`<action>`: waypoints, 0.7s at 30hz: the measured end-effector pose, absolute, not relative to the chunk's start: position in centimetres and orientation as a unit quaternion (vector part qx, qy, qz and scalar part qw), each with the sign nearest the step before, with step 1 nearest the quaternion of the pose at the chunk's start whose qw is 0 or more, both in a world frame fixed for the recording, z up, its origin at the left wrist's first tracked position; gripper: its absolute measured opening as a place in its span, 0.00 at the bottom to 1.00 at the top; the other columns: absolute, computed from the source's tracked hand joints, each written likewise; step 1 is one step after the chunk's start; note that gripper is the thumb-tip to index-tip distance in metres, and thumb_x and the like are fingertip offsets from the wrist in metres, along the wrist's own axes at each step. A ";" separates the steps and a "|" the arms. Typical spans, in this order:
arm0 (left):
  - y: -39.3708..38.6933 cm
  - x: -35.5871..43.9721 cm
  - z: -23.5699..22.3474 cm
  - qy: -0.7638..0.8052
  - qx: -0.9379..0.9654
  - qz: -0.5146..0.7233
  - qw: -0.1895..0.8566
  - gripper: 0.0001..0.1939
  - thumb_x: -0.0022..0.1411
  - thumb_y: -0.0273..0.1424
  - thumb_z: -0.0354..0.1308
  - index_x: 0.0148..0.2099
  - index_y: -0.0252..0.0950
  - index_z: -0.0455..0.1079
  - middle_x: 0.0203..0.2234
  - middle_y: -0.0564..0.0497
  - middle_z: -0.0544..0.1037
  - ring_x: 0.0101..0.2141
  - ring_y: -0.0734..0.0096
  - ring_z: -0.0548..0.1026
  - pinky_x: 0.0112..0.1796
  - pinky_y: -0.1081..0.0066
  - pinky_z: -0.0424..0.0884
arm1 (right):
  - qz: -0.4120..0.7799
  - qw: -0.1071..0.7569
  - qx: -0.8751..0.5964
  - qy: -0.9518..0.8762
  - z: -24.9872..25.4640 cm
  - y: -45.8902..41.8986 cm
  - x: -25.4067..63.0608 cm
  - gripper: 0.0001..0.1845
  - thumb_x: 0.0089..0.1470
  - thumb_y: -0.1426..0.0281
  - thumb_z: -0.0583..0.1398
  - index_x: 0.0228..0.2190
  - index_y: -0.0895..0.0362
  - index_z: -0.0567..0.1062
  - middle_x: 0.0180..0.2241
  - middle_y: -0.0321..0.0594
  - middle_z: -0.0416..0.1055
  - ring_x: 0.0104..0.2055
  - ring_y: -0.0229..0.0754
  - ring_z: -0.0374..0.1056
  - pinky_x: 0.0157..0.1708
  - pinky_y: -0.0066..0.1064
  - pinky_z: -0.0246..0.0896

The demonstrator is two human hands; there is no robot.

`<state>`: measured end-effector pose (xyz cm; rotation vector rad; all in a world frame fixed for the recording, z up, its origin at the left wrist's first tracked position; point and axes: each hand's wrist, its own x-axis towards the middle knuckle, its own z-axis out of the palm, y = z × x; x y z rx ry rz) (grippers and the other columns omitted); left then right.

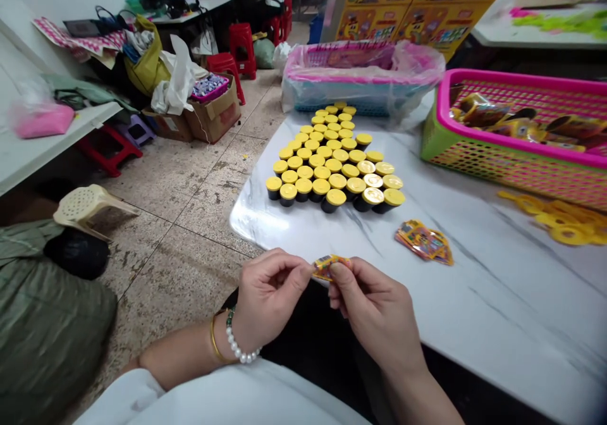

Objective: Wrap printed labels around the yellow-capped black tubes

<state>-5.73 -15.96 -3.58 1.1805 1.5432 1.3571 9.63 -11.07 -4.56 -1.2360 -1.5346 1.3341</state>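
Head view: left hand [270, 298] and right hand [379, 305] pinch a printed packet [325, 265] at the near edge of the tabletop [455, 311]; grouped cups [320, 188] are lidded, other packets [424, 241] lie loose.

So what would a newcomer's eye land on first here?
Probably the cluster of yellow-lidded black cups at the far-left end of the marbled table. Next, the pink-rimmed basket at the right, and the small colourful packet pinched between both hands, nearest the viewer.

lids [320, 172] yel | cups [334, 206] blk | tabletop [474, 286] wht w/ grey veins | beads [233, 343] wht+grn
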 end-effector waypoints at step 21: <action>-16.1 -6.5 -4.5 0.576 0.410 0.594 0.384 0.08 0.57 0.35 0.69 0.36 0.35 0.82 0.28 0.48 0.77 0.27 0.74 0.72 0.28 0.74 0.69 | 0.429 0.362 -0.452 -0.693 -5.3 -12.2 8.2 0.23 0.64 0.59 0.59 0.19 0.55 0.69 0.17 0.32 0.63 0.19 0.34 0.58 0.20 0.27 0.54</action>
